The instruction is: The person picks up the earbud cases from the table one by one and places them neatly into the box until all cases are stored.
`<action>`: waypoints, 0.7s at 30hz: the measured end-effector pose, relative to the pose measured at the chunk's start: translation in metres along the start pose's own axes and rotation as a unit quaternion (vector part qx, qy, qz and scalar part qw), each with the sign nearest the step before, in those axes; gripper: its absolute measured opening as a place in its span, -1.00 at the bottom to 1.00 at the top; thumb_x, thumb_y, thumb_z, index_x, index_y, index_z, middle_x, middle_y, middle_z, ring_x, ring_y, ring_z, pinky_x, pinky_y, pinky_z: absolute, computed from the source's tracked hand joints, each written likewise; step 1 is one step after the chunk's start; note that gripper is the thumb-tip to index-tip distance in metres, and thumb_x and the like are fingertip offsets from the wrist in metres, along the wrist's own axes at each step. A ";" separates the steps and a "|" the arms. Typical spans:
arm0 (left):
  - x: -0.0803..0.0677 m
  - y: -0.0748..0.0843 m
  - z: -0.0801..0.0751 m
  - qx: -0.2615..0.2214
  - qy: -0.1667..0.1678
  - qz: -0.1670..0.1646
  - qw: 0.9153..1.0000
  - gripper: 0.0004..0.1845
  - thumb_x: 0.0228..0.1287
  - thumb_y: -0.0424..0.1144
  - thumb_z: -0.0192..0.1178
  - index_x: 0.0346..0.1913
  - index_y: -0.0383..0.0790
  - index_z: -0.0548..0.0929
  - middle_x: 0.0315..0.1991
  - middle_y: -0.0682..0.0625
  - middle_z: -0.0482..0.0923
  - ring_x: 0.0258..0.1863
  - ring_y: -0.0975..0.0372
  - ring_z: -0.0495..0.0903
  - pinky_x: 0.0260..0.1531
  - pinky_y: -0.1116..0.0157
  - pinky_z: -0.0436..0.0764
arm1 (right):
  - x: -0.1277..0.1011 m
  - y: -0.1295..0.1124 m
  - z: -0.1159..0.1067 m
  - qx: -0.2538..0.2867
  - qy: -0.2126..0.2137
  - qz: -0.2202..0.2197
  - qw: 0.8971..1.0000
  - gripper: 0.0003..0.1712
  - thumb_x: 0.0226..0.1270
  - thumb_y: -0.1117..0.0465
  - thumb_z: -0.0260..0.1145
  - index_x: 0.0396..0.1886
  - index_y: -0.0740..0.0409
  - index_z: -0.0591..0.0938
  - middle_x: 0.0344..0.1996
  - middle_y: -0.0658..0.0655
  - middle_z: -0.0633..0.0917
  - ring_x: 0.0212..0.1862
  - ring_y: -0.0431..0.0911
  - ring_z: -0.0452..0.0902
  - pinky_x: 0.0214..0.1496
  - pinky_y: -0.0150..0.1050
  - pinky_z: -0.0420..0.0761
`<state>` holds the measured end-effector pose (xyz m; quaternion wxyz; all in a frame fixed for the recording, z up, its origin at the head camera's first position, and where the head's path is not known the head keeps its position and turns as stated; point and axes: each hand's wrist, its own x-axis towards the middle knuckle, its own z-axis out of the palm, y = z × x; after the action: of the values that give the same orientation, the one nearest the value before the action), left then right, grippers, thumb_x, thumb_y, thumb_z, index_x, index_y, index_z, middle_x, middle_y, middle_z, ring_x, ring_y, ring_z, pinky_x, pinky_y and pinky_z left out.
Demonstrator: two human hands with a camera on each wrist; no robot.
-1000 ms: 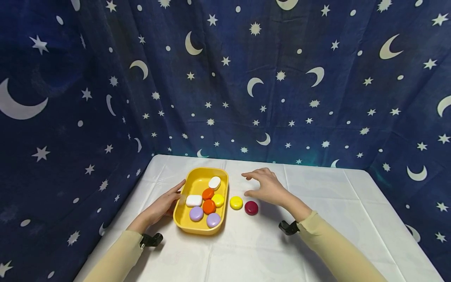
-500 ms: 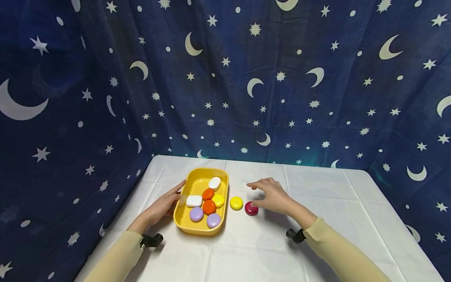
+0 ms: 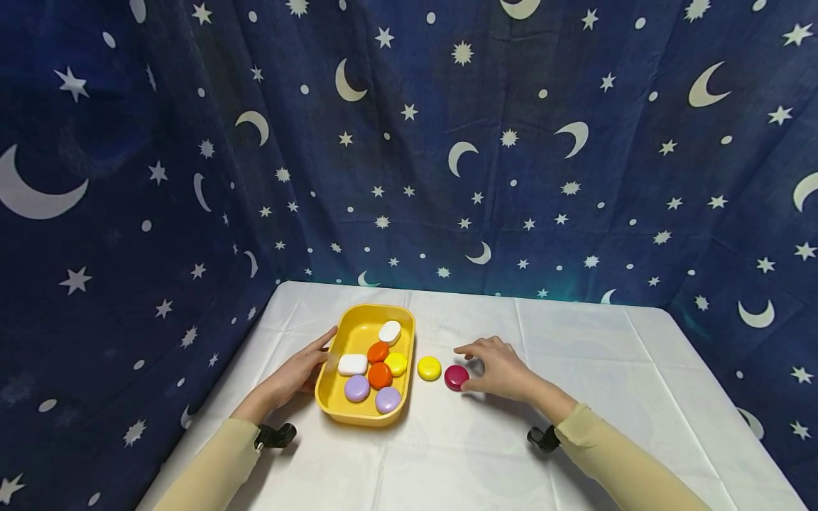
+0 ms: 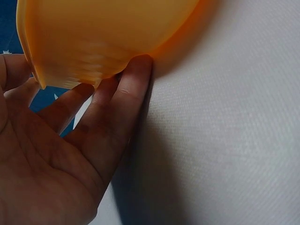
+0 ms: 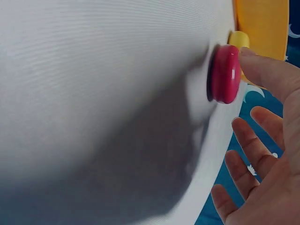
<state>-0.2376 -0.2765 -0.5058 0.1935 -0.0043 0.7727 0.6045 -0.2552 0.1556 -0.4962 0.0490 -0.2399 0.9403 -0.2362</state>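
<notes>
A dark red round disc (image 3: 456,377) lies on the white tablecloth, with a yellow disc (image 3: 429,367) just left of it. My right hand (image 3: 471,362) arches over the red disc. In the right wrist view the thumb (image 5: 265,70) touches the red disc (image 5: 225,74), while the other fingers (image 5: 251,145) are spread and clear of it. My left hand (image 3: 322,353) rests with straight fingers against the left wall of the yellow tray (image 3: 359,332). The left wrist view shows those fingers (image 4: 126,93) against the tray's underside (image 4: 103,33). Several white, orange, yellow and purple pieces lie in the tray.
The white-covered table (image 3: 575,355) stretches bare to the right and toward me. Dark blue cloth with moons and stars (image 3: 511,142) hangs behind the table and on both sides. The yellow disc (image 5: 239,38) and tray (image 5: 262,23) lie beyond the red disc.
My right hand has dropped and drawn back toward me onto the red disc, which its thumb now touches. The left hand and tray have not moved.
</notes>
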 end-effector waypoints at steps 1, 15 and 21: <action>0.000 0.000 0.000 0.001 -0.004 0.003 1.000 -0.32 0.56 -0.05 -0.03 0.64 0.32 0.07 0.55 -0.33 0.14 0.04 0.01 0.65 -0.10 0.05 0.71 | 0.000 0.000 0.001 -0.003 0.000 0.000 1.000 -0.19 -0.04 -0.11 0.66 0.28 -0.08 0.65 -0.07 -0.07 0.66 0.07 -0.06 0.39 0.15 0.07 0.37; -0.004 0.003 0.001 -0.005 -0.009 0.011 1.000 -0.31 0.56 -0.04 -0.02 0.65 0.30 0.04 0.47 -0.36 0.26 0.03 0.00 0.66 -0.11 0.06 0.71 | 0.000 0.003 0.013 -0.002 -0.001 0.022 1.000 -0.25 -0.08 -0.10 0.69 0.20 -0.13 0.68 -0.16 -0.16 0.64 0.03 -0.10 0.40 0.14 0.04 0.37; -0.004 0.002 0.001 -0.001 -0.007 0.011 1.000 -0.31 0.56 -0.05 -0.03 0.65 0.28 0.03 0.48 -0.38 0.24 0.04 0.01 0.65 -0.09 0.06 0.71 | 0.001 0.003 0.017 0.006 -0.003 0.035 0.999 -0.26 -0.11 -0.09 0.70 0.16 -0.13 0.70 -0.15 -0.17 0.66 0.03 -0.12 0.39 0.14 0.03 0.36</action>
<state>-0.2339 -0.2757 -0.5025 0.1920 0.0087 0.7709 0.6073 -0.2540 0.1505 -0.5125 0.0615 -0.2067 0.9466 -0.2397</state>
